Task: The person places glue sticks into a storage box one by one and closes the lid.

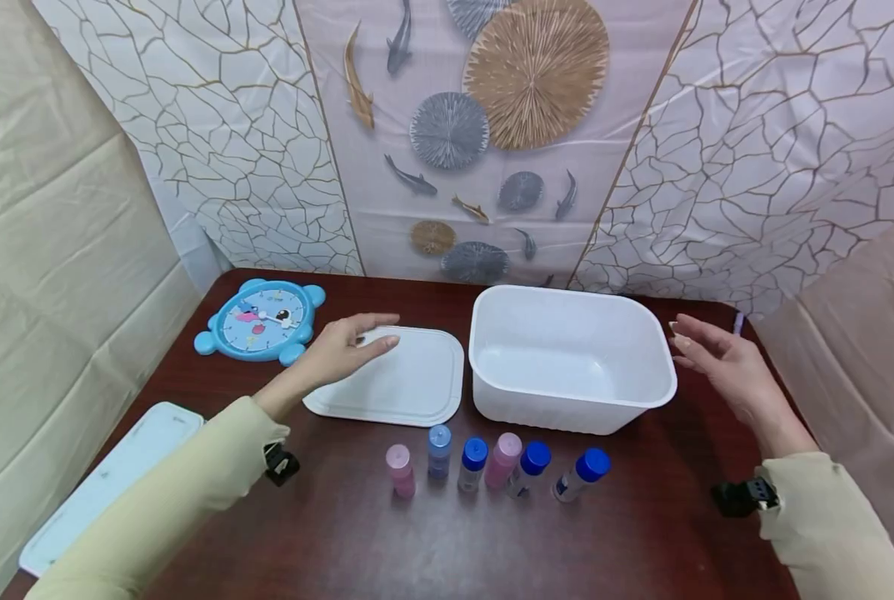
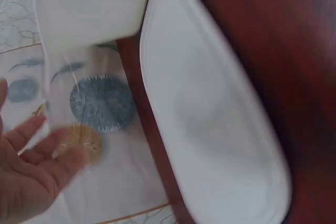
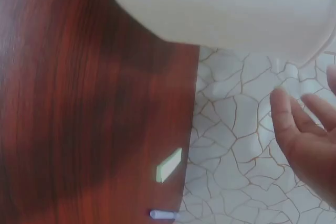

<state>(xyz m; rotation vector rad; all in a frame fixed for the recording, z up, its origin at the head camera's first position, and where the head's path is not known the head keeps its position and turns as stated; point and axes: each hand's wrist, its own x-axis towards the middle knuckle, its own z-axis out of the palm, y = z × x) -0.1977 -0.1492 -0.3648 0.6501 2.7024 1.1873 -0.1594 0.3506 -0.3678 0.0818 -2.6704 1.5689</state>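
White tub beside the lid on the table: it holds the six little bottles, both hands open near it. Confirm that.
Not quite. The white tub is empty in the head view; the six bottles stand on the table in front of it. Left hand and right hand are open.

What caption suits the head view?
Open hands hover, left hand over white lid, right hand beside white tub.

Landmark: tub (image 1: 570, 358), standing on the tabletop (image 1: 641, 533).
- Lid (image 1: 394, 383): flat, just left of the tub.
- Toy clock (image 1: 262, 321): left of the lid, farther from the tub.
- Six small bottles (image 1: 491, 462): upright in a row, before the tub.
- Flat tray (image 1: 109, 479): far left, front edge.
- Left hand (image 1: 342, 346): over the lid.
- Right hand (image 1: 716, 358): just right of the tub.
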